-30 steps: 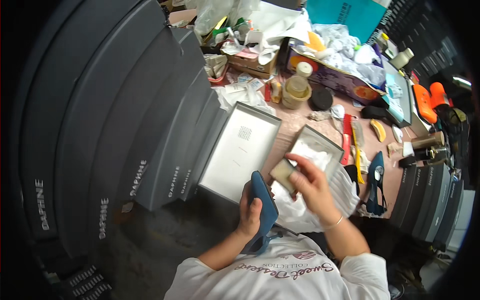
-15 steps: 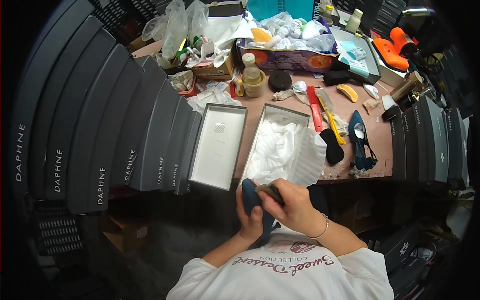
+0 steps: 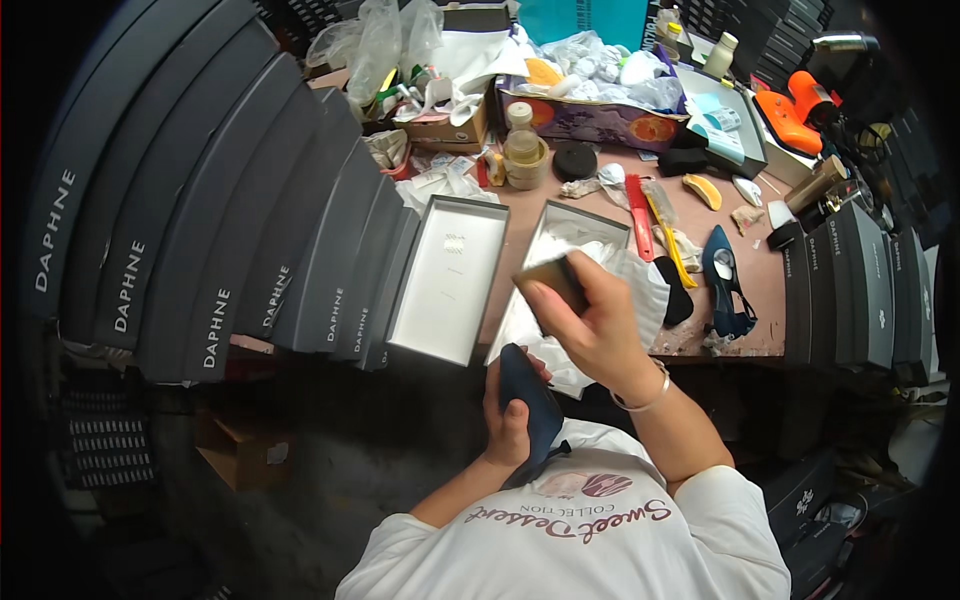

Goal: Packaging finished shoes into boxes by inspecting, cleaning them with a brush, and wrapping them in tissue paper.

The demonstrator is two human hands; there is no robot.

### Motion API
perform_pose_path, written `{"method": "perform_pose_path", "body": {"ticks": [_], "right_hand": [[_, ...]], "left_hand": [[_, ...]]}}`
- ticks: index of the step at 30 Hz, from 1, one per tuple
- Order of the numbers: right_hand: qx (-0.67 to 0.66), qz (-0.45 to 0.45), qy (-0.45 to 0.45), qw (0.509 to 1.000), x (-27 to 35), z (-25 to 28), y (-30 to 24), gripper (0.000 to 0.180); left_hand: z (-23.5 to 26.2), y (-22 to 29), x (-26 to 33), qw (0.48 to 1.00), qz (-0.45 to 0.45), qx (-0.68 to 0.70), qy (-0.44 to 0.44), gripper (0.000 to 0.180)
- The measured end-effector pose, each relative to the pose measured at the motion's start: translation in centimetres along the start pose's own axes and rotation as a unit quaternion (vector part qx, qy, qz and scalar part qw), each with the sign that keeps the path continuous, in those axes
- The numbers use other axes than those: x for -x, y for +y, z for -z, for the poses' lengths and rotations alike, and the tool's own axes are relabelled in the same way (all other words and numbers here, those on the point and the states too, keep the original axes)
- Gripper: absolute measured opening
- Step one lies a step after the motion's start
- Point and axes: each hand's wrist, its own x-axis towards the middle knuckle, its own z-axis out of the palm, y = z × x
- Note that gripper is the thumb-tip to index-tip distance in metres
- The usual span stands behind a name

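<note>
With our left fingers [image 3: 515, 418] we grip a blue shoe [image 3: 530, 395]. Our right fingers [image 3: 600, 287] clasp a small block [image 3: 556, 283], apart from it.

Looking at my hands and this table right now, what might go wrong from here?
The blue shoe in your left hand seems held past the table's near edge, so a slip might drop it.

The dark block in your right hand shows over the white paper and might smudge it.

The other blue shoe lies near that edge, so a bump might knock it off.
</note>
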Motion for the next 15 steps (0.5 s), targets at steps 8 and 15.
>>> {"method": "perform_pose_path", "body": {"ticks": [8,15], "right_hand": [[0.086,-0.018,-0.07,0.994,7.1,-0.5,-0.1,0.015],[0.136,0.093,-0.083,0.983,3.0,-2.7,1.3,0.019]], "left_hand": [[1.2,0.2,0.4,0.997,-0.021,-0.068,0.033,0.077],[0.7,0.4,0.5,0.992,-0.024,-0.104,0.062,0.078]]}}
